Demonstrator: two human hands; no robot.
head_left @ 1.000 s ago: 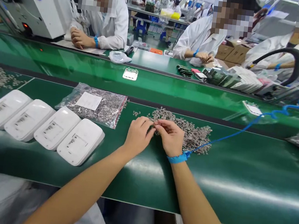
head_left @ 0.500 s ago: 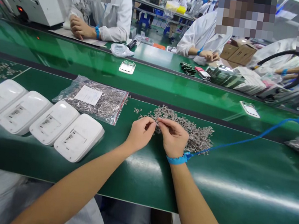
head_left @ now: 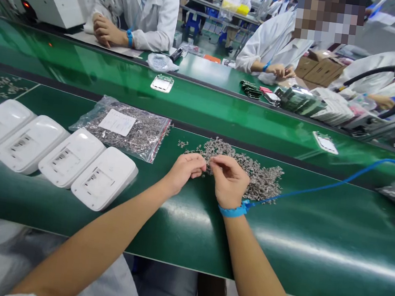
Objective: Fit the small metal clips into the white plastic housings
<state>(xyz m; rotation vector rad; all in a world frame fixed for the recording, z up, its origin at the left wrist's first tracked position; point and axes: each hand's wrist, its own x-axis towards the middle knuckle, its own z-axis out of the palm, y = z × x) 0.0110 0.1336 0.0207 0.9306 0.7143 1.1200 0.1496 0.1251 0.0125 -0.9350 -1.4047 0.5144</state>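
Observation:
My left hand [head_left: 186, 170] is closed, fingertips pinched, at the near left edge of a pile of small metal parts [head_left: 261, 182] on the green table. Facing it, a short gap away, my right hand [head_left: 230, 181] also has thumb and fingers pinched together. Whatever sits between the fingertips of either hand is too small to make out. A blue wrist strap [head_left: 233, 210] circles my right wrist. Left of my hands lies a clear bag [head_left: 141, 136] of similar metal parts with a white label [head_left: 117, 122].
Several white plastic housings [head_left: 104, 180] stand in a row at the left. A blue cord [head_left: 330, 183] runs right from my wrist strap. Beyond a dark rail, white-framed boards [head_left: 162, 83] lie on the green belt [head_left: 224, 108]. Co-workers in white coats sit opposite.
My fingertips have drawn slightly apart, the left hand turning a little. On the far belt, the white-framed boards have shifted left. The view has tilted slightly.

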